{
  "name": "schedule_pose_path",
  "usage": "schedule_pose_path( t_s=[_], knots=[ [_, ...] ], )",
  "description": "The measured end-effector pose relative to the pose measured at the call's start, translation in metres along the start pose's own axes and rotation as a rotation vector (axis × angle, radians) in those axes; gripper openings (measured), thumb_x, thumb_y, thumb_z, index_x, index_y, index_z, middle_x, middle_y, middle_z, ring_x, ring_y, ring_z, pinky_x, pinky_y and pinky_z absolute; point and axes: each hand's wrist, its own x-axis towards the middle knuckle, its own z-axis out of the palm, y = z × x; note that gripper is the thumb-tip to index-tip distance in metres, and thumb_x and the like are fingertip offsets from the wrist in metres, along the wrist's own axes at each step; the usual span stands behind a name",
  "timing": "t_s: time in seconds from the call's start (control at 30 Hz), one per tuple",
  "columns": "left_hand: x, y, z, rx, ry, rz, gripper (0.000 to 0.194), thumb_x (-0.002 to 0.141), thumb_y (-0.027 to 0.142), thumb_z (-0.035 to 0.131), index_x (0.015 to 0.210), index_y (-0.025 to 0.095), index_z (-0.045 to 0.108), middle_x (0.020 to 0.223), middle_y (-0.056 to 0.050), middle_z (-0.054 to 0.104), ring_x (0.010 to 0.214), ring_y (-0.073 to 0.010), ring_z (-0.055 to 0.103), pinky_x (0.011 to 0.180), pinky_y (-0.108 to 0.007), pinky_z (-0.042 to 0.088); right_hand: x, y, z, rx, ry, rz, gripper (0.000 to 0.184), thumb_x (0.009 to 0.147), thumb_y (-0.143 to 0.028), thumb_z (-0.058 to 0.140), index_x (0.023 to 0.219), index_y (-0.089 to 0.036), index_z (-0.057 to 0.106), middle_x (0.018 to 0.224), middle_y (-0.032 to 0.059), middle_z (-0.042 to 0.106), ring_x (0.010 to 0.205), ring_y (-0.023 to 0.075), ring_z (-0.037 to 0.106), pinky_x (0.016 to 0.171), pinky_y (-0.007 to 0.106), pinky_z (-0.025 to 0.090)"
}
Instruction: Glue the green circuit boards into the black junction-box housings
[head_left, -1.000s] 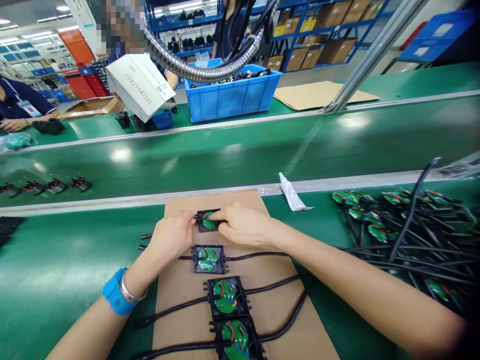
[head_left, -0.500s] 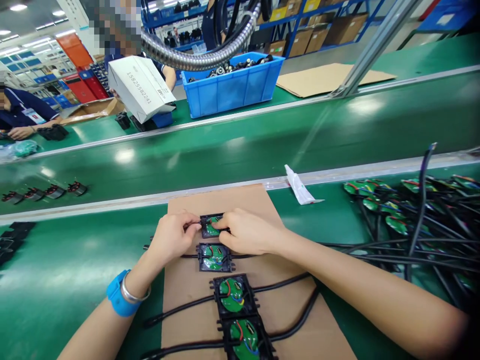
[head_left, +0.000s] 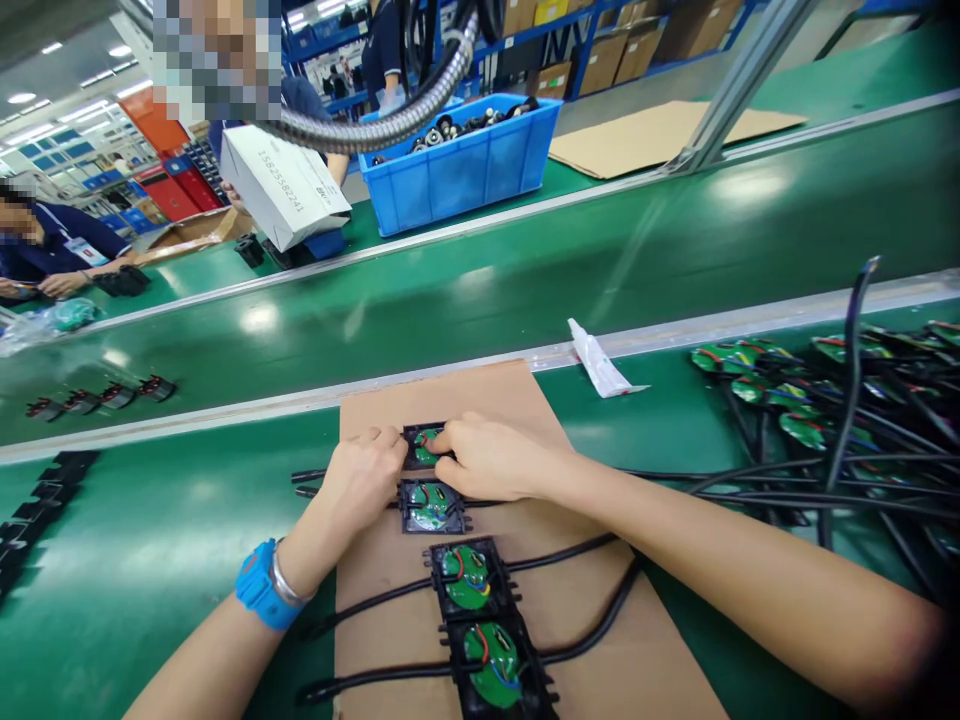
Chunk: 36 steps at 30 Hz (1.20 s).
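Observation:
A black plastic housing (head_left: 417, 432) with a round green circuit board (head_left: 427, 450) lies at the far end of a cardboard sheet (head_left: 390, 610). My left hand (head_left: 369, 472) is closed at its left edge, fingers curled; the exact hold is hidden. From the right, my right hand (head_left: 491, 455) grips the same housing, index fingertip pressed on the board and thumb at the lower edge. Just below sits a second housing with a board (head_left: 431, 507). Nearer to me, two larger housings (head_left: 469, 578) stand end to end, with black cables (head_left: 390, 602) leaving both sides.
Boards with black cables (head_left: 802, 430) are piled at the right. A white tube (head_left: 600, 362) lies beside the cardboard. Black parts (head_left: 37, 515) line the left side. Across the green conveyor (head_left: 420, 290) stand a blue bin (head_left: 461, 170), a white box (head_left: 281, 185) and co-workers.
My left fingers have gone from a visible pinch at the housing's left edge to a tighter curl there. My right index finger stays on the board. The camera view has shifted slightly.

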Motion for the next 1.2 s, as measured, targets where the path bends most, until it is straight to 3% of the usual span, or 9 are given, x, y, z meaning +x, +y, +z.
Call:
schedule_pose_path(
  t_s=[0.2,0.33,0.47,0.6,0.7,0.87,1.0,1.07,1.2],
  knots=[
    [-0.010,0.008,0.007,-0.048,0.084,-0.078,0.046,0.084,0.004,0.042,0.127,0.016,0.054,0.117,-0.010,0.059,0.095,-0.0202,0.062,0.078,-0.030,0.055,-0.003,-0.004,-0.004,0.005,-0.001,0.009,0.033,0.082,-0.026,0.044,0.095,-0.019,0.073,0.083,0.0109,0.072,0.072,0.0240,0.064,0.059,0.030,0.039],
    [-0.011,0.009,0.010,-0.119,0.069,-0.018,0.051,0.080,0.001,0.042,0.128,0.014,0.055,0.109,-0.010,0.059,0.085,-0.0211,0.063,0.068,-0.031,0.056,-0.003,0.005,-0.009,0.081,-0.074,-0.041,0.035,0.083,-0.028,0.048,0.111,-0.020,0.069,0.086,0.0060,0.072,0.068,0.0180,0.061,0.059,0.027,0.040],
    [-0.008,0.003,0.005,-0.217,0.135,0.012,0.042,0.082,0.003,0.042,0.116,0.016,0.063,0.109,-0.009,0.060,0.088,-0.0195,0.062,0.076,-0.032,0.055,-0.009,0.016,-0.015,0.227,-0.095,-0.033,0.053,0.077,-0.019,0.057,0.129,-0.012,0.052,0.082,0.0032,0.068,0.066,0.0149,0.058,0.057,0.024,0.040],
    [-0.003,0.003,0.009,-0.320,0.225,0.064,0.026,0.089,0.014,0.047,0.108,0.015,0.065,0.111,-0.008,0.062,0.103,-0.0209,0.058,0.093,-0.034,0.048,-0.017,0.016,-0.015,0.206,0.003,0.007,0.029,0.074,-0.013,0.054,0.103,-0.013,0.058,0.079,0.0032,0.065,0.068,0.0150,0.057,0.061,0.024,0.040],
    [0.000,0.005,0.016,-0.383,0.226,0.130,0.018,0.091,0.019,0.049,0.096,0.017,0.067,0.106,-0.005,0.066,0.097,-0.0194,0.060,0.091,-0.033,0.048,-0.019,0.010,-0.015,0.153,0.025,0.022,0.007,0.079,-0.018,0.051,0.079,-0.016,0.057,0.069,0.0017,0.062,0.060,0.0137,0.052,0.057,0.025,0.035],
    [0.000,0.006,0.022,-0.426,0.232,0.151,0.022,0.091,0.014,0.044,0.096,0.016,0.066,0.110,-0.007,0.066,0.094,-0.0220,0.062,0.086,-0.039,0.048,-0.015,0.009,-0.006,0.108,-0.005,-0.074,0.015,0.083,-0.017,0.046,0.071,-0.017,0.055,0.063,-0.0002,0.058,0.056,0.0118,0.047,0.055,0.024,0.032],
    [0.001,0.006,0.022,-0.448,0.225,0.165,0.021,0.089,0.011,0.044,0.092,0.016,0.065,0.106,-0.006,0.068,0.096,-0.0219,0.062,0.088,-0.038,0.047,-0.013,0.023,0.014,-0.051,0.234,-0.289,0.019,0.089,-0.018,0.037,0.077,-0.015,0.052,0.075,0.0068,0.056,0.068,0.0161,0.047,0.063,0.028,0.037],
    [0.002,0.006,0.023,-0.450,0.224,0.164,0.021,0.089,0.012,0.044,0.091,0.016,0.065,0.103,-0.007,0.068,0.094,-0.0221,0.063,0.088,-0.038,0.047,-0.012,0.031,0.020,-0.096,0.301,-0.296,0.022,0.090,-0.018,0.032,0.078,-0.015,0.051,0.076,0.0088,0.054,0.070,0.0176,0.046,0.065,0.030,0.037],
    [0.001,0.007,0.023,-0.443,0.228,0.150,0.021,0.090,0.013,0.044,0.100,0.015,0.062,0.098,-0.008,0.068,0.091,-0.0232,0.062,0.085,-0.039,0.047,-0.008,0.040,0.020,-0.133,0.286,-0.278,0.019,0.089,-0.015,0.033,0.076,-0.017,0.047,0.070,0.0039,0.049,0.063,0.0149,0.043,0.060,0.027,0.035]
  ],
)
